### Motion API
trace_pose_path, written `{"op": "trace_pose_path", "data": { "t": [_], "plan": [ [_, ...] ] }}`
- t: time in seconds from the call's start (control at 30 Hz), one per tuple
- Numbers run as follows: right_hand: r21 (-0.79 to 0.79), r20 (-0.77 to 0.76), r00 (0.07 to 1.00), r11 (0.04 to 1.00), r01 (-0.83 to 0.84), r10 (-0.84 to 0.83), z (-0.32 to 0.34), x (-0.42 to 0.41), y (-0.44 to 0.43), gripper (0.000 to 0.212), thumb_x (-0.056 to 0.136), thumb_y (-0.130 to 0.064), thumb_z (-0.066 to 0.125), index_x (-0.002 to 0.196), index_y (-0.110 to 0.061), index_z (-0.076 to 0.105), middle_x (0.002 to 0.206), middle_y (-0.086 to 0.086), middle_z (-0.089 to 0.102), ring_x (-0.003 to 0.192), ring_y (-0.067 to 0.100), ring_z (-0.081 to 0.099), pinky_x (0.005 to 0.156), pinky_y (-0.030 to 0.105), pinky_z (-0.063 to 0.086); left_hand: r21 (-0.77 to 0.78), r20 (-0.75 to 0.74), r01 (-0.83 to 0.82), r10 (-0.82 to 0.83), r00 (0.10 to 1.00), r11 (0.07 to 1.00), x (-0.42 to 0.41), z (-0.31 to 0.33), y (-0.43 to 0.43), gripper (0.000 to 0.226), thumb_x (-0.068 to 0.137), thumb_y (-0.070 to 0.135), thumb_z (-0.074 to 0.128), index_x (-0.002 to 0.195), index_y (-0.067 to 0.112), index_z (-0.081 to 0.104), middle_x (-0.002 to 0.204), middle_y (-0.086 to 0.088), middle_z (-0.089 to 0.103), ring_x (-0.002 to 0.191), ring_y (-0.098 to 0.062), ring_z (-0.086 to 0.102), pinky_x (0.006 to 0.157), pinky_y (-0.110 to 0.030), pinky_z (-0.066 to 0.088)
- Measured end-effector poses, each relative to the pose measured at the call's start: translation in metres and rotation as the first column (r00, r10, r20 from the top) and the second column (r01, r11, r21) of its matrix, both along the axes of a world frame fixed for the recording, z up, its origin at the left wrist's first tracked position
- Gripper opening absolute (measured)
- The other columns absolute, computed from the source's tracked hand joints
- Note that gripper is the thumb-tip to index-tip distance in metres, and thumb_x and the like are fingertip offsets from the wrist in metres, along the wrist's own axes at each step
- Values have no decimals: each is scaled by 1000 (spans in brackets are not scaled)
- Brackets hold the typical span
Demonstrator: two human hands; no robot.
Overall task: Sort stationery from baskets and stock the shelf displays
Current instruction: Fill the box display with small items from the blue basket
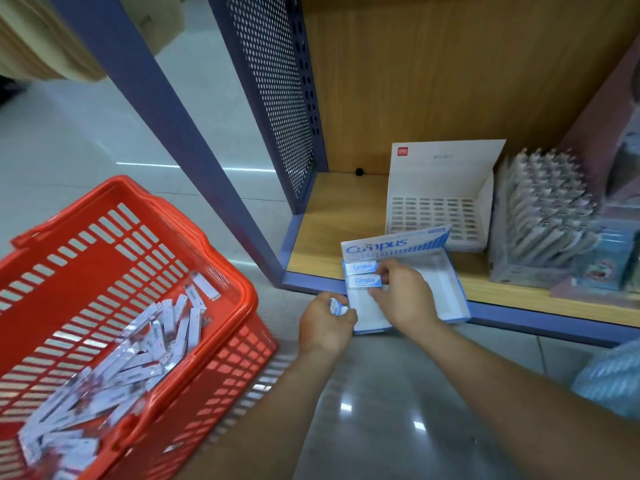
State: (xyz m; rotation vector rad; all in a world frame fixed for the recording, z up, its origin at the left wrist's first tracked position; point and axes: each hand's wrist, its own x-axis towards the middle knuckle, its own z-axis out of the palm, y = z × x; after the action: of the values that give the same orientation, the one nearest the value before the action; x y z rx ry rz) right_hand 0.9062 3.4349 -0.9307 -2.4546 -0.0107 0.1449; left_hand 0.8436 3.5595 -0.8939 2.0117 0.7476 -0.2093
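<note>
A blue-and-white Campus display box (446, 296) sits at the front edge of the low wooden shelf (329, 233). Two small Campus erasers lie in its left end, one (362, 267) behind the other (364, 280). My right hand (403, 294) reaches into the box and pinches the nearer eraser by its right end. My left hand (325, 323) hovers just left of the box's front corner, its fingers curled round another small white-and-blue eraser (337, 306). The red plastic basket (194, 216) on the floor at left holds several long white packets (138, 358).
A white display box (440, 188) with a slotted insert stands behind the Campus box. To its right is a tray of grey pens (547, 209) and blurred colourful packs. The blue shelf upright (180, 140) and perforated side panel (277, 98) stand left of the shelf. Shiny tiled floor lies below.
</note>
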Motion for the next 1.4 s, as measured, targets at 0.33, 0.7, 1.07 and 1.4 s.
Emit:
{"op": "trace_pose_path", "data": {
  "t": [0.33,0.7,1.07,1.4],
  "plan": [
    [-121,-15,999,992,-44,42,10,-1,4,13,89,-27,61,94,-21,50,104,-1,55,91,23,56,68,32,43,-171,38,-107,115,993,979,3,2,4,15,83,11,60,91,24,61,82,-2,64,67,-17,55,66,-29,46],
    [755,-563,773,562,337,292,78,-22,-8,27,84,-12,73,104,-11,55,81,12,69,73,23,69,72,32,61,-748,56,-256,442,895,613,19,31,-13,18,91,3,63,108,8,56,98,-17,68,80,-26,66,73,-34,56],
    [676,-434,901,664,318,11,56,-17,-13,14,84,1,70,88,-11,65,70,9,63,61,18,59,63,23,51,-387,109,-257,320,941,886,16,13,-2,11,82,14,76,78,13,66,58,5,56,47,-9,43,50,-23,36],
    [461,-431,877,783,417,-213,15,-7,-7,14,80,-6,72,78,-19,66,79,6,73,74,24,73,81,46,59,-134,81,-82,93,992,988,11,-5,-1,16,81,8,69,81,24,64,78,6,60,61,-10,51,58,-22,40]
  ]
}}
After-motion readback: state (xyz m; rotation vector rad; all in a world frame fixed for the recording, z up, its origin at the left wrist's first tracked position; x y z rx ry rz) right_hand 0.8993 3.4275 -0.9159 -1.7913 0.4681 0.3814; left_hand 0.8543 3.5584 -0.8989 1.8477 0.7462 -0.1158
